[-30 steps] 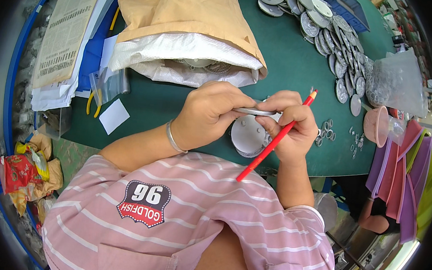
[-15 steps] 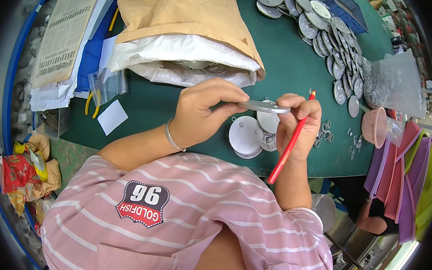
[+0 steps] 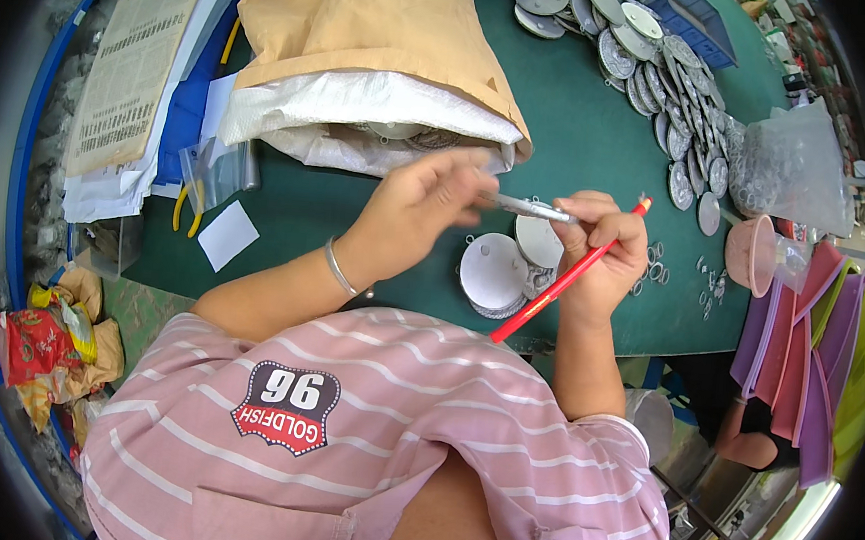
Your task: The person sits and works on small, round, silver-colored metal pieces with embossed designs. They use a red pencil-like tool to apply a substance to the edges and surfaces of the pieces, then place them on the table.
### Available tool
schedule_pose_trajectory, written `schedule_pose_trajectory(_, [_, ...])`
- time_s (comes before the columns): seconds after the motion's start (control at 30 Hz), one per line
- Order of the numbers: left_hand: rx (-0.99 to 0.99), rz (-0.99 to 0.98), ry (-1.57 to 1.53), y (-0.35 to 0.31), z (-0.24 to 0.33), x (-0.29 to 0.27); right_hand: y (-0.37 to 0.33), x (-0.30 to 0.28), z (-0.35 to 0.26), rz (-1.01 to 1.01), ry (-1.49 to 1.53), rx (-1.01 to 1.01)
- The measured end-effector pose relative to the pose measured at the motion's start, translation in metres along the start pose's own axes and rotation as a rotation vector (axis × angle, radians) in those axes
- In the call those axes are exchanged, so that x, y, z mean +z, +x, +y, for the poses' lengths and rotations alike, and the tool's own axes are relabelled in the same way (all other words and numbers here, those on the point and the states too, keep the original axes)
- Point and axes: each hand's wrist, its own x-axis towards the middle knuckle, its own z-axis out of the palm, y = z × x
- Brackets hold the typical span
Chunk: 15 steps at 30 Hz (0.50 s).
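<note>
My left hand pinches one edge of a thin round metal disc, held edge-on above the green table. My right hand pinches the disc's other edge while a red pencil lies gripped across its palm, tip pointing up right. Below the hands a small pile of white-faced discs lies flat on the table. A metal bangle circles my left wrist.
A brown paper sack with a white liner lies open behind my hands. Several metal discs fan across the far right beside a clear plastic bag. Small rings, a pink cup, papers and coloured sheets surround them.
Both hands have lifted the disc away from my body and spread apart along it. The pencil has swung more upright. The pile of discs under the hands is now uncovered.
</note>
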Motion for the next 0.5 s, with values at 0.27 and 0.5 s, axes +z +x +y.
schedule_pose_trajectory(0.27, [-0.276, -0.221, -0.644, 0.007, 0.013, 0.000, 0.001, 0.003, -0.005, -0.107, -0.110, -0.067])
schedule_pose_trajectory(0.5, [-0.308, -0.256, -0.664, 0.003, 0.017, 0.004, 0.003, 0.013, -0.009, 0.177, 0.208, 0.402])
